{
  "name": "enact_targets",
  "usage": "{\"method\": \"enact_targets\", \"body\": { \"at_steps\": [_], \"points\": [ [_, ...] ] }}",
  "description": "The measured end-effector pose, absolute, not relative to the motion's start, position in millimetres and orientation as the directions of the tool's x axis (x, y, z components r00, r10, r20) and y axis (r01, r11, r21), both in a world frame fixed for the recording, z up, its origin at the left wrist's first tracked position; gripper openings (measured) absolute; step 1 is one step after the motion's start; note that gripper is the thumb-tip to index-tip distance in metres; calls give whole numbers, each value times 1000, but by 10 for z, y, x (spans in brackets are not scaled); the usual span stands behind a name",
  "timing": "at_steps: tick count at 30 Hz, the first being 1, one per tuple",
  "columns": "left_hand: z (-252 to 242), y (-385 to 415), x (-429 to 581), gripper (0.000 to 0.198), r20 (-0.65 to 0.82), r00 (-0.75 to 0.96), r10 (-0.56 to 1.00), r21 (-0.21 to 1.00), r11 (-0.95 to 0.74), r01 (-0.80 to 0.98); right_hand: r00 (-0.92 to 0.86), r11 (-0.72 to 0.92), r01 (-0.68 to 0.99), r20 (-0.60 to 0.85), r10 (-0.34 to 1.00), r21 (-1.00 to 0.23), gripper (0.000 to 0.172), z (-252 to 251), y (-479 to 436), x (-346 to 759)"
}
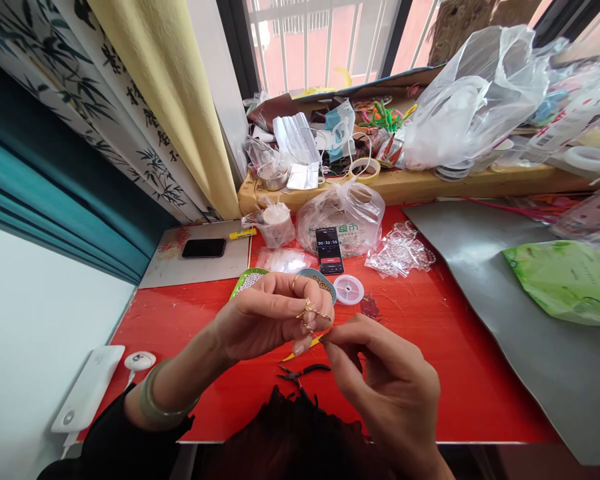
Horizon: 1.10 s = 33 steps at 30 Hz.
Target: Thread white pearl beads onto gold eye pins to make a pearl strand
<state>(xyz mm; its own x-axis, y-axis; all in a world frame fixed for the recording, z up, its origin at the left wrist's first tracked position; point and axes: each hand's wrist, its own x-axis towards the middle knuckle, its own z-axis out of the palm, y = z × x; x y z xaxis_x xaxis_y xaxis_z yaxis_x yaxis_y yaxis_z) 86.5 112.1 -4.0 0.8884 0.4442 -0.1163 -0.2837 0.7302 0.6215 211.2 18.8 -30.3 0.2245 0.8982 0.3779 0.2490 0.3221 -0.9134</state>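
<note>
My left hand point(275, 310) pinches a small gold beaded wire piece point(307, 315) between thumb and fingers, its thin arms sticking out toward the right. Close beside it, my right hand point(387, 370) has thumb and index finger pressed together near the lower end of that piece; what lies between the tips is too small to make out. Below the fingers a yellow pointed strip point(303, 350) shows, partly hidden. Black-handled pliers point(300, 375) lie on the red table under my hands. Behind my left hand sit a green tray point(240, 283) of silvery beads and a blue-grey dish point(331, 288) of gold-brown beads.
A lit phone point(329, 251) showing a timer leans against a plastic bag point(365, 210). A clear spool point(349, 290) and crumpled clear packets point(401, 250) lie nearby. At right, a grey sheet point(480, 280) carries a green packet point(570, 280). A dark phone point(204, 248) lies left.
</note>
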Motion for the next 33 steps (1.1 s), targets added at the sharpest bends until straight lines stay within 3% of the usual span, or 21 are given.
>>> {"method": "enact_targets", "body": {
  "at_steps": [13, 22, 33],
  "points": [
    [-61, 1112, 841, 11, -158, 848, 506, 659, 694, -291, 145, 124, -55, 115, 983, -991, 12, -359, 222, 2131],
    [-75, 1098, 848, 8, -170, 821, 545, 648, 690, -324, 147, 176, -144, 155, 977, -974, 14, -300, 196, 2116],
    [-61, 1062, 846, 11, -172, 792, 586, 663, 663, -346, 99, 113, -243, 91, 991, -964, 12, -278, 126, 2117]
  ]
}}
